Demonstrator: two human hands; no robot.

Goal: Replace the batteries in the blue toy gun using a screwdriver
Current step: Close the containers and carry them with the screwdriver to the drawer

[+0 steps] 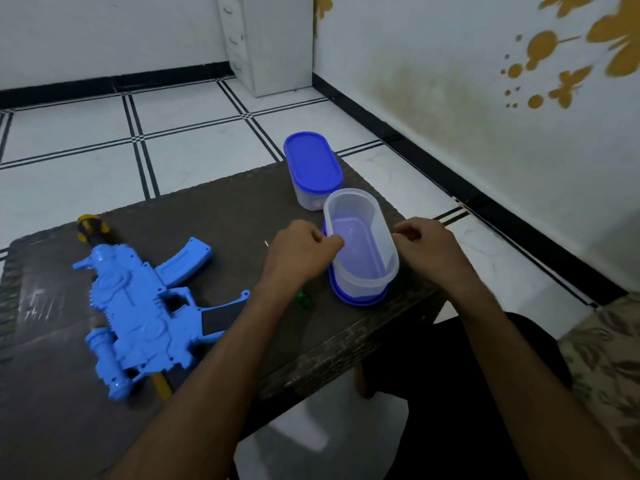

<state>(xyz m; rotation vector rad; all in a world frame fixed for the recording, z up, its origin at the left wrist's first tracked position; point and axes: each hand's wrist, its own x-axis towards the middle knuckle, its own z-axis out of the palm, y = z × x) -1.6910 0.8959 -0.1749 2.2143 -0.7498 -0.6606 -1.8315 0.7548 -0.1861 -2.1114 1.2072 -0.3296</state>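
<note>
The blue toy gun (pixel 138 306) lies flat on the left half of the dark table (pixel 242 202), with a dark rectangular patch on its grip end. A yellow-and-black piece (pixel 91 227) pokes out beyond its far end and a yellow piece (pixel 162 386) from under its near end; I cannot tell which is the screwdriver. Small green objects (pixel 304 300) lie by my left wrist. An open clear container (pixel 360 271) stands on a blue lid. My left hand (pixel 301 251) pinches its left rim with curled fingers. My right hand (pixel 429 247) curls against its right rim.
A second container with a blue lid on (pixel 311 168) stands just behind the open one, near the table's far right corner. A thin small pin-like object (pixel 266 243) lies left of my left hand. Tiled floor and a wall lie beyond the table's right edge.
</note>
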